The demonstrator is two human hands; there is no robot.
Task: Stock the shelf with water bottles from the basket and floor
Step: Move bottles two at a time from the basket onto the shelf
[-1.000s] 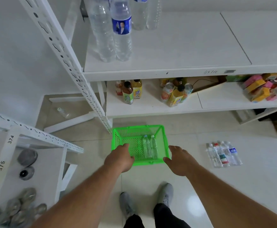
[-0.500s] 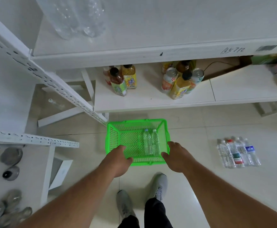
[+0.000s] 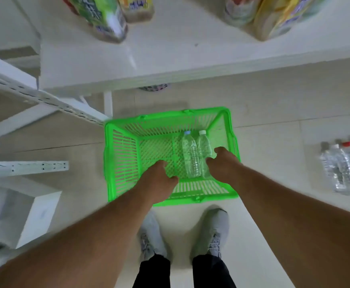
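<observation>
Down inside the bright green plastic basket (image 3: pixel 126 163) with slotted walls, both bare arms reach forward. The left hand (image 3: pixel 159 177) hangs over the holey bottom with its fingers bent loosely, holding nothing. The right hand (image 3: pixel 222 163) curls beside the two clear ridged plastic water bottles (image 3: pixel 191 154), which lie flat side by side; I cannot tell if it grips one. More clear water bottles (image 3: pixel 344 165) lie together on the shiny pale tile floor (image 3: pixel 274 142). Above, the smooth white shelf (image 3: pixel 170 59) holds blurry colourful drink bottles (image 3: pixel 103 15).
</observation>
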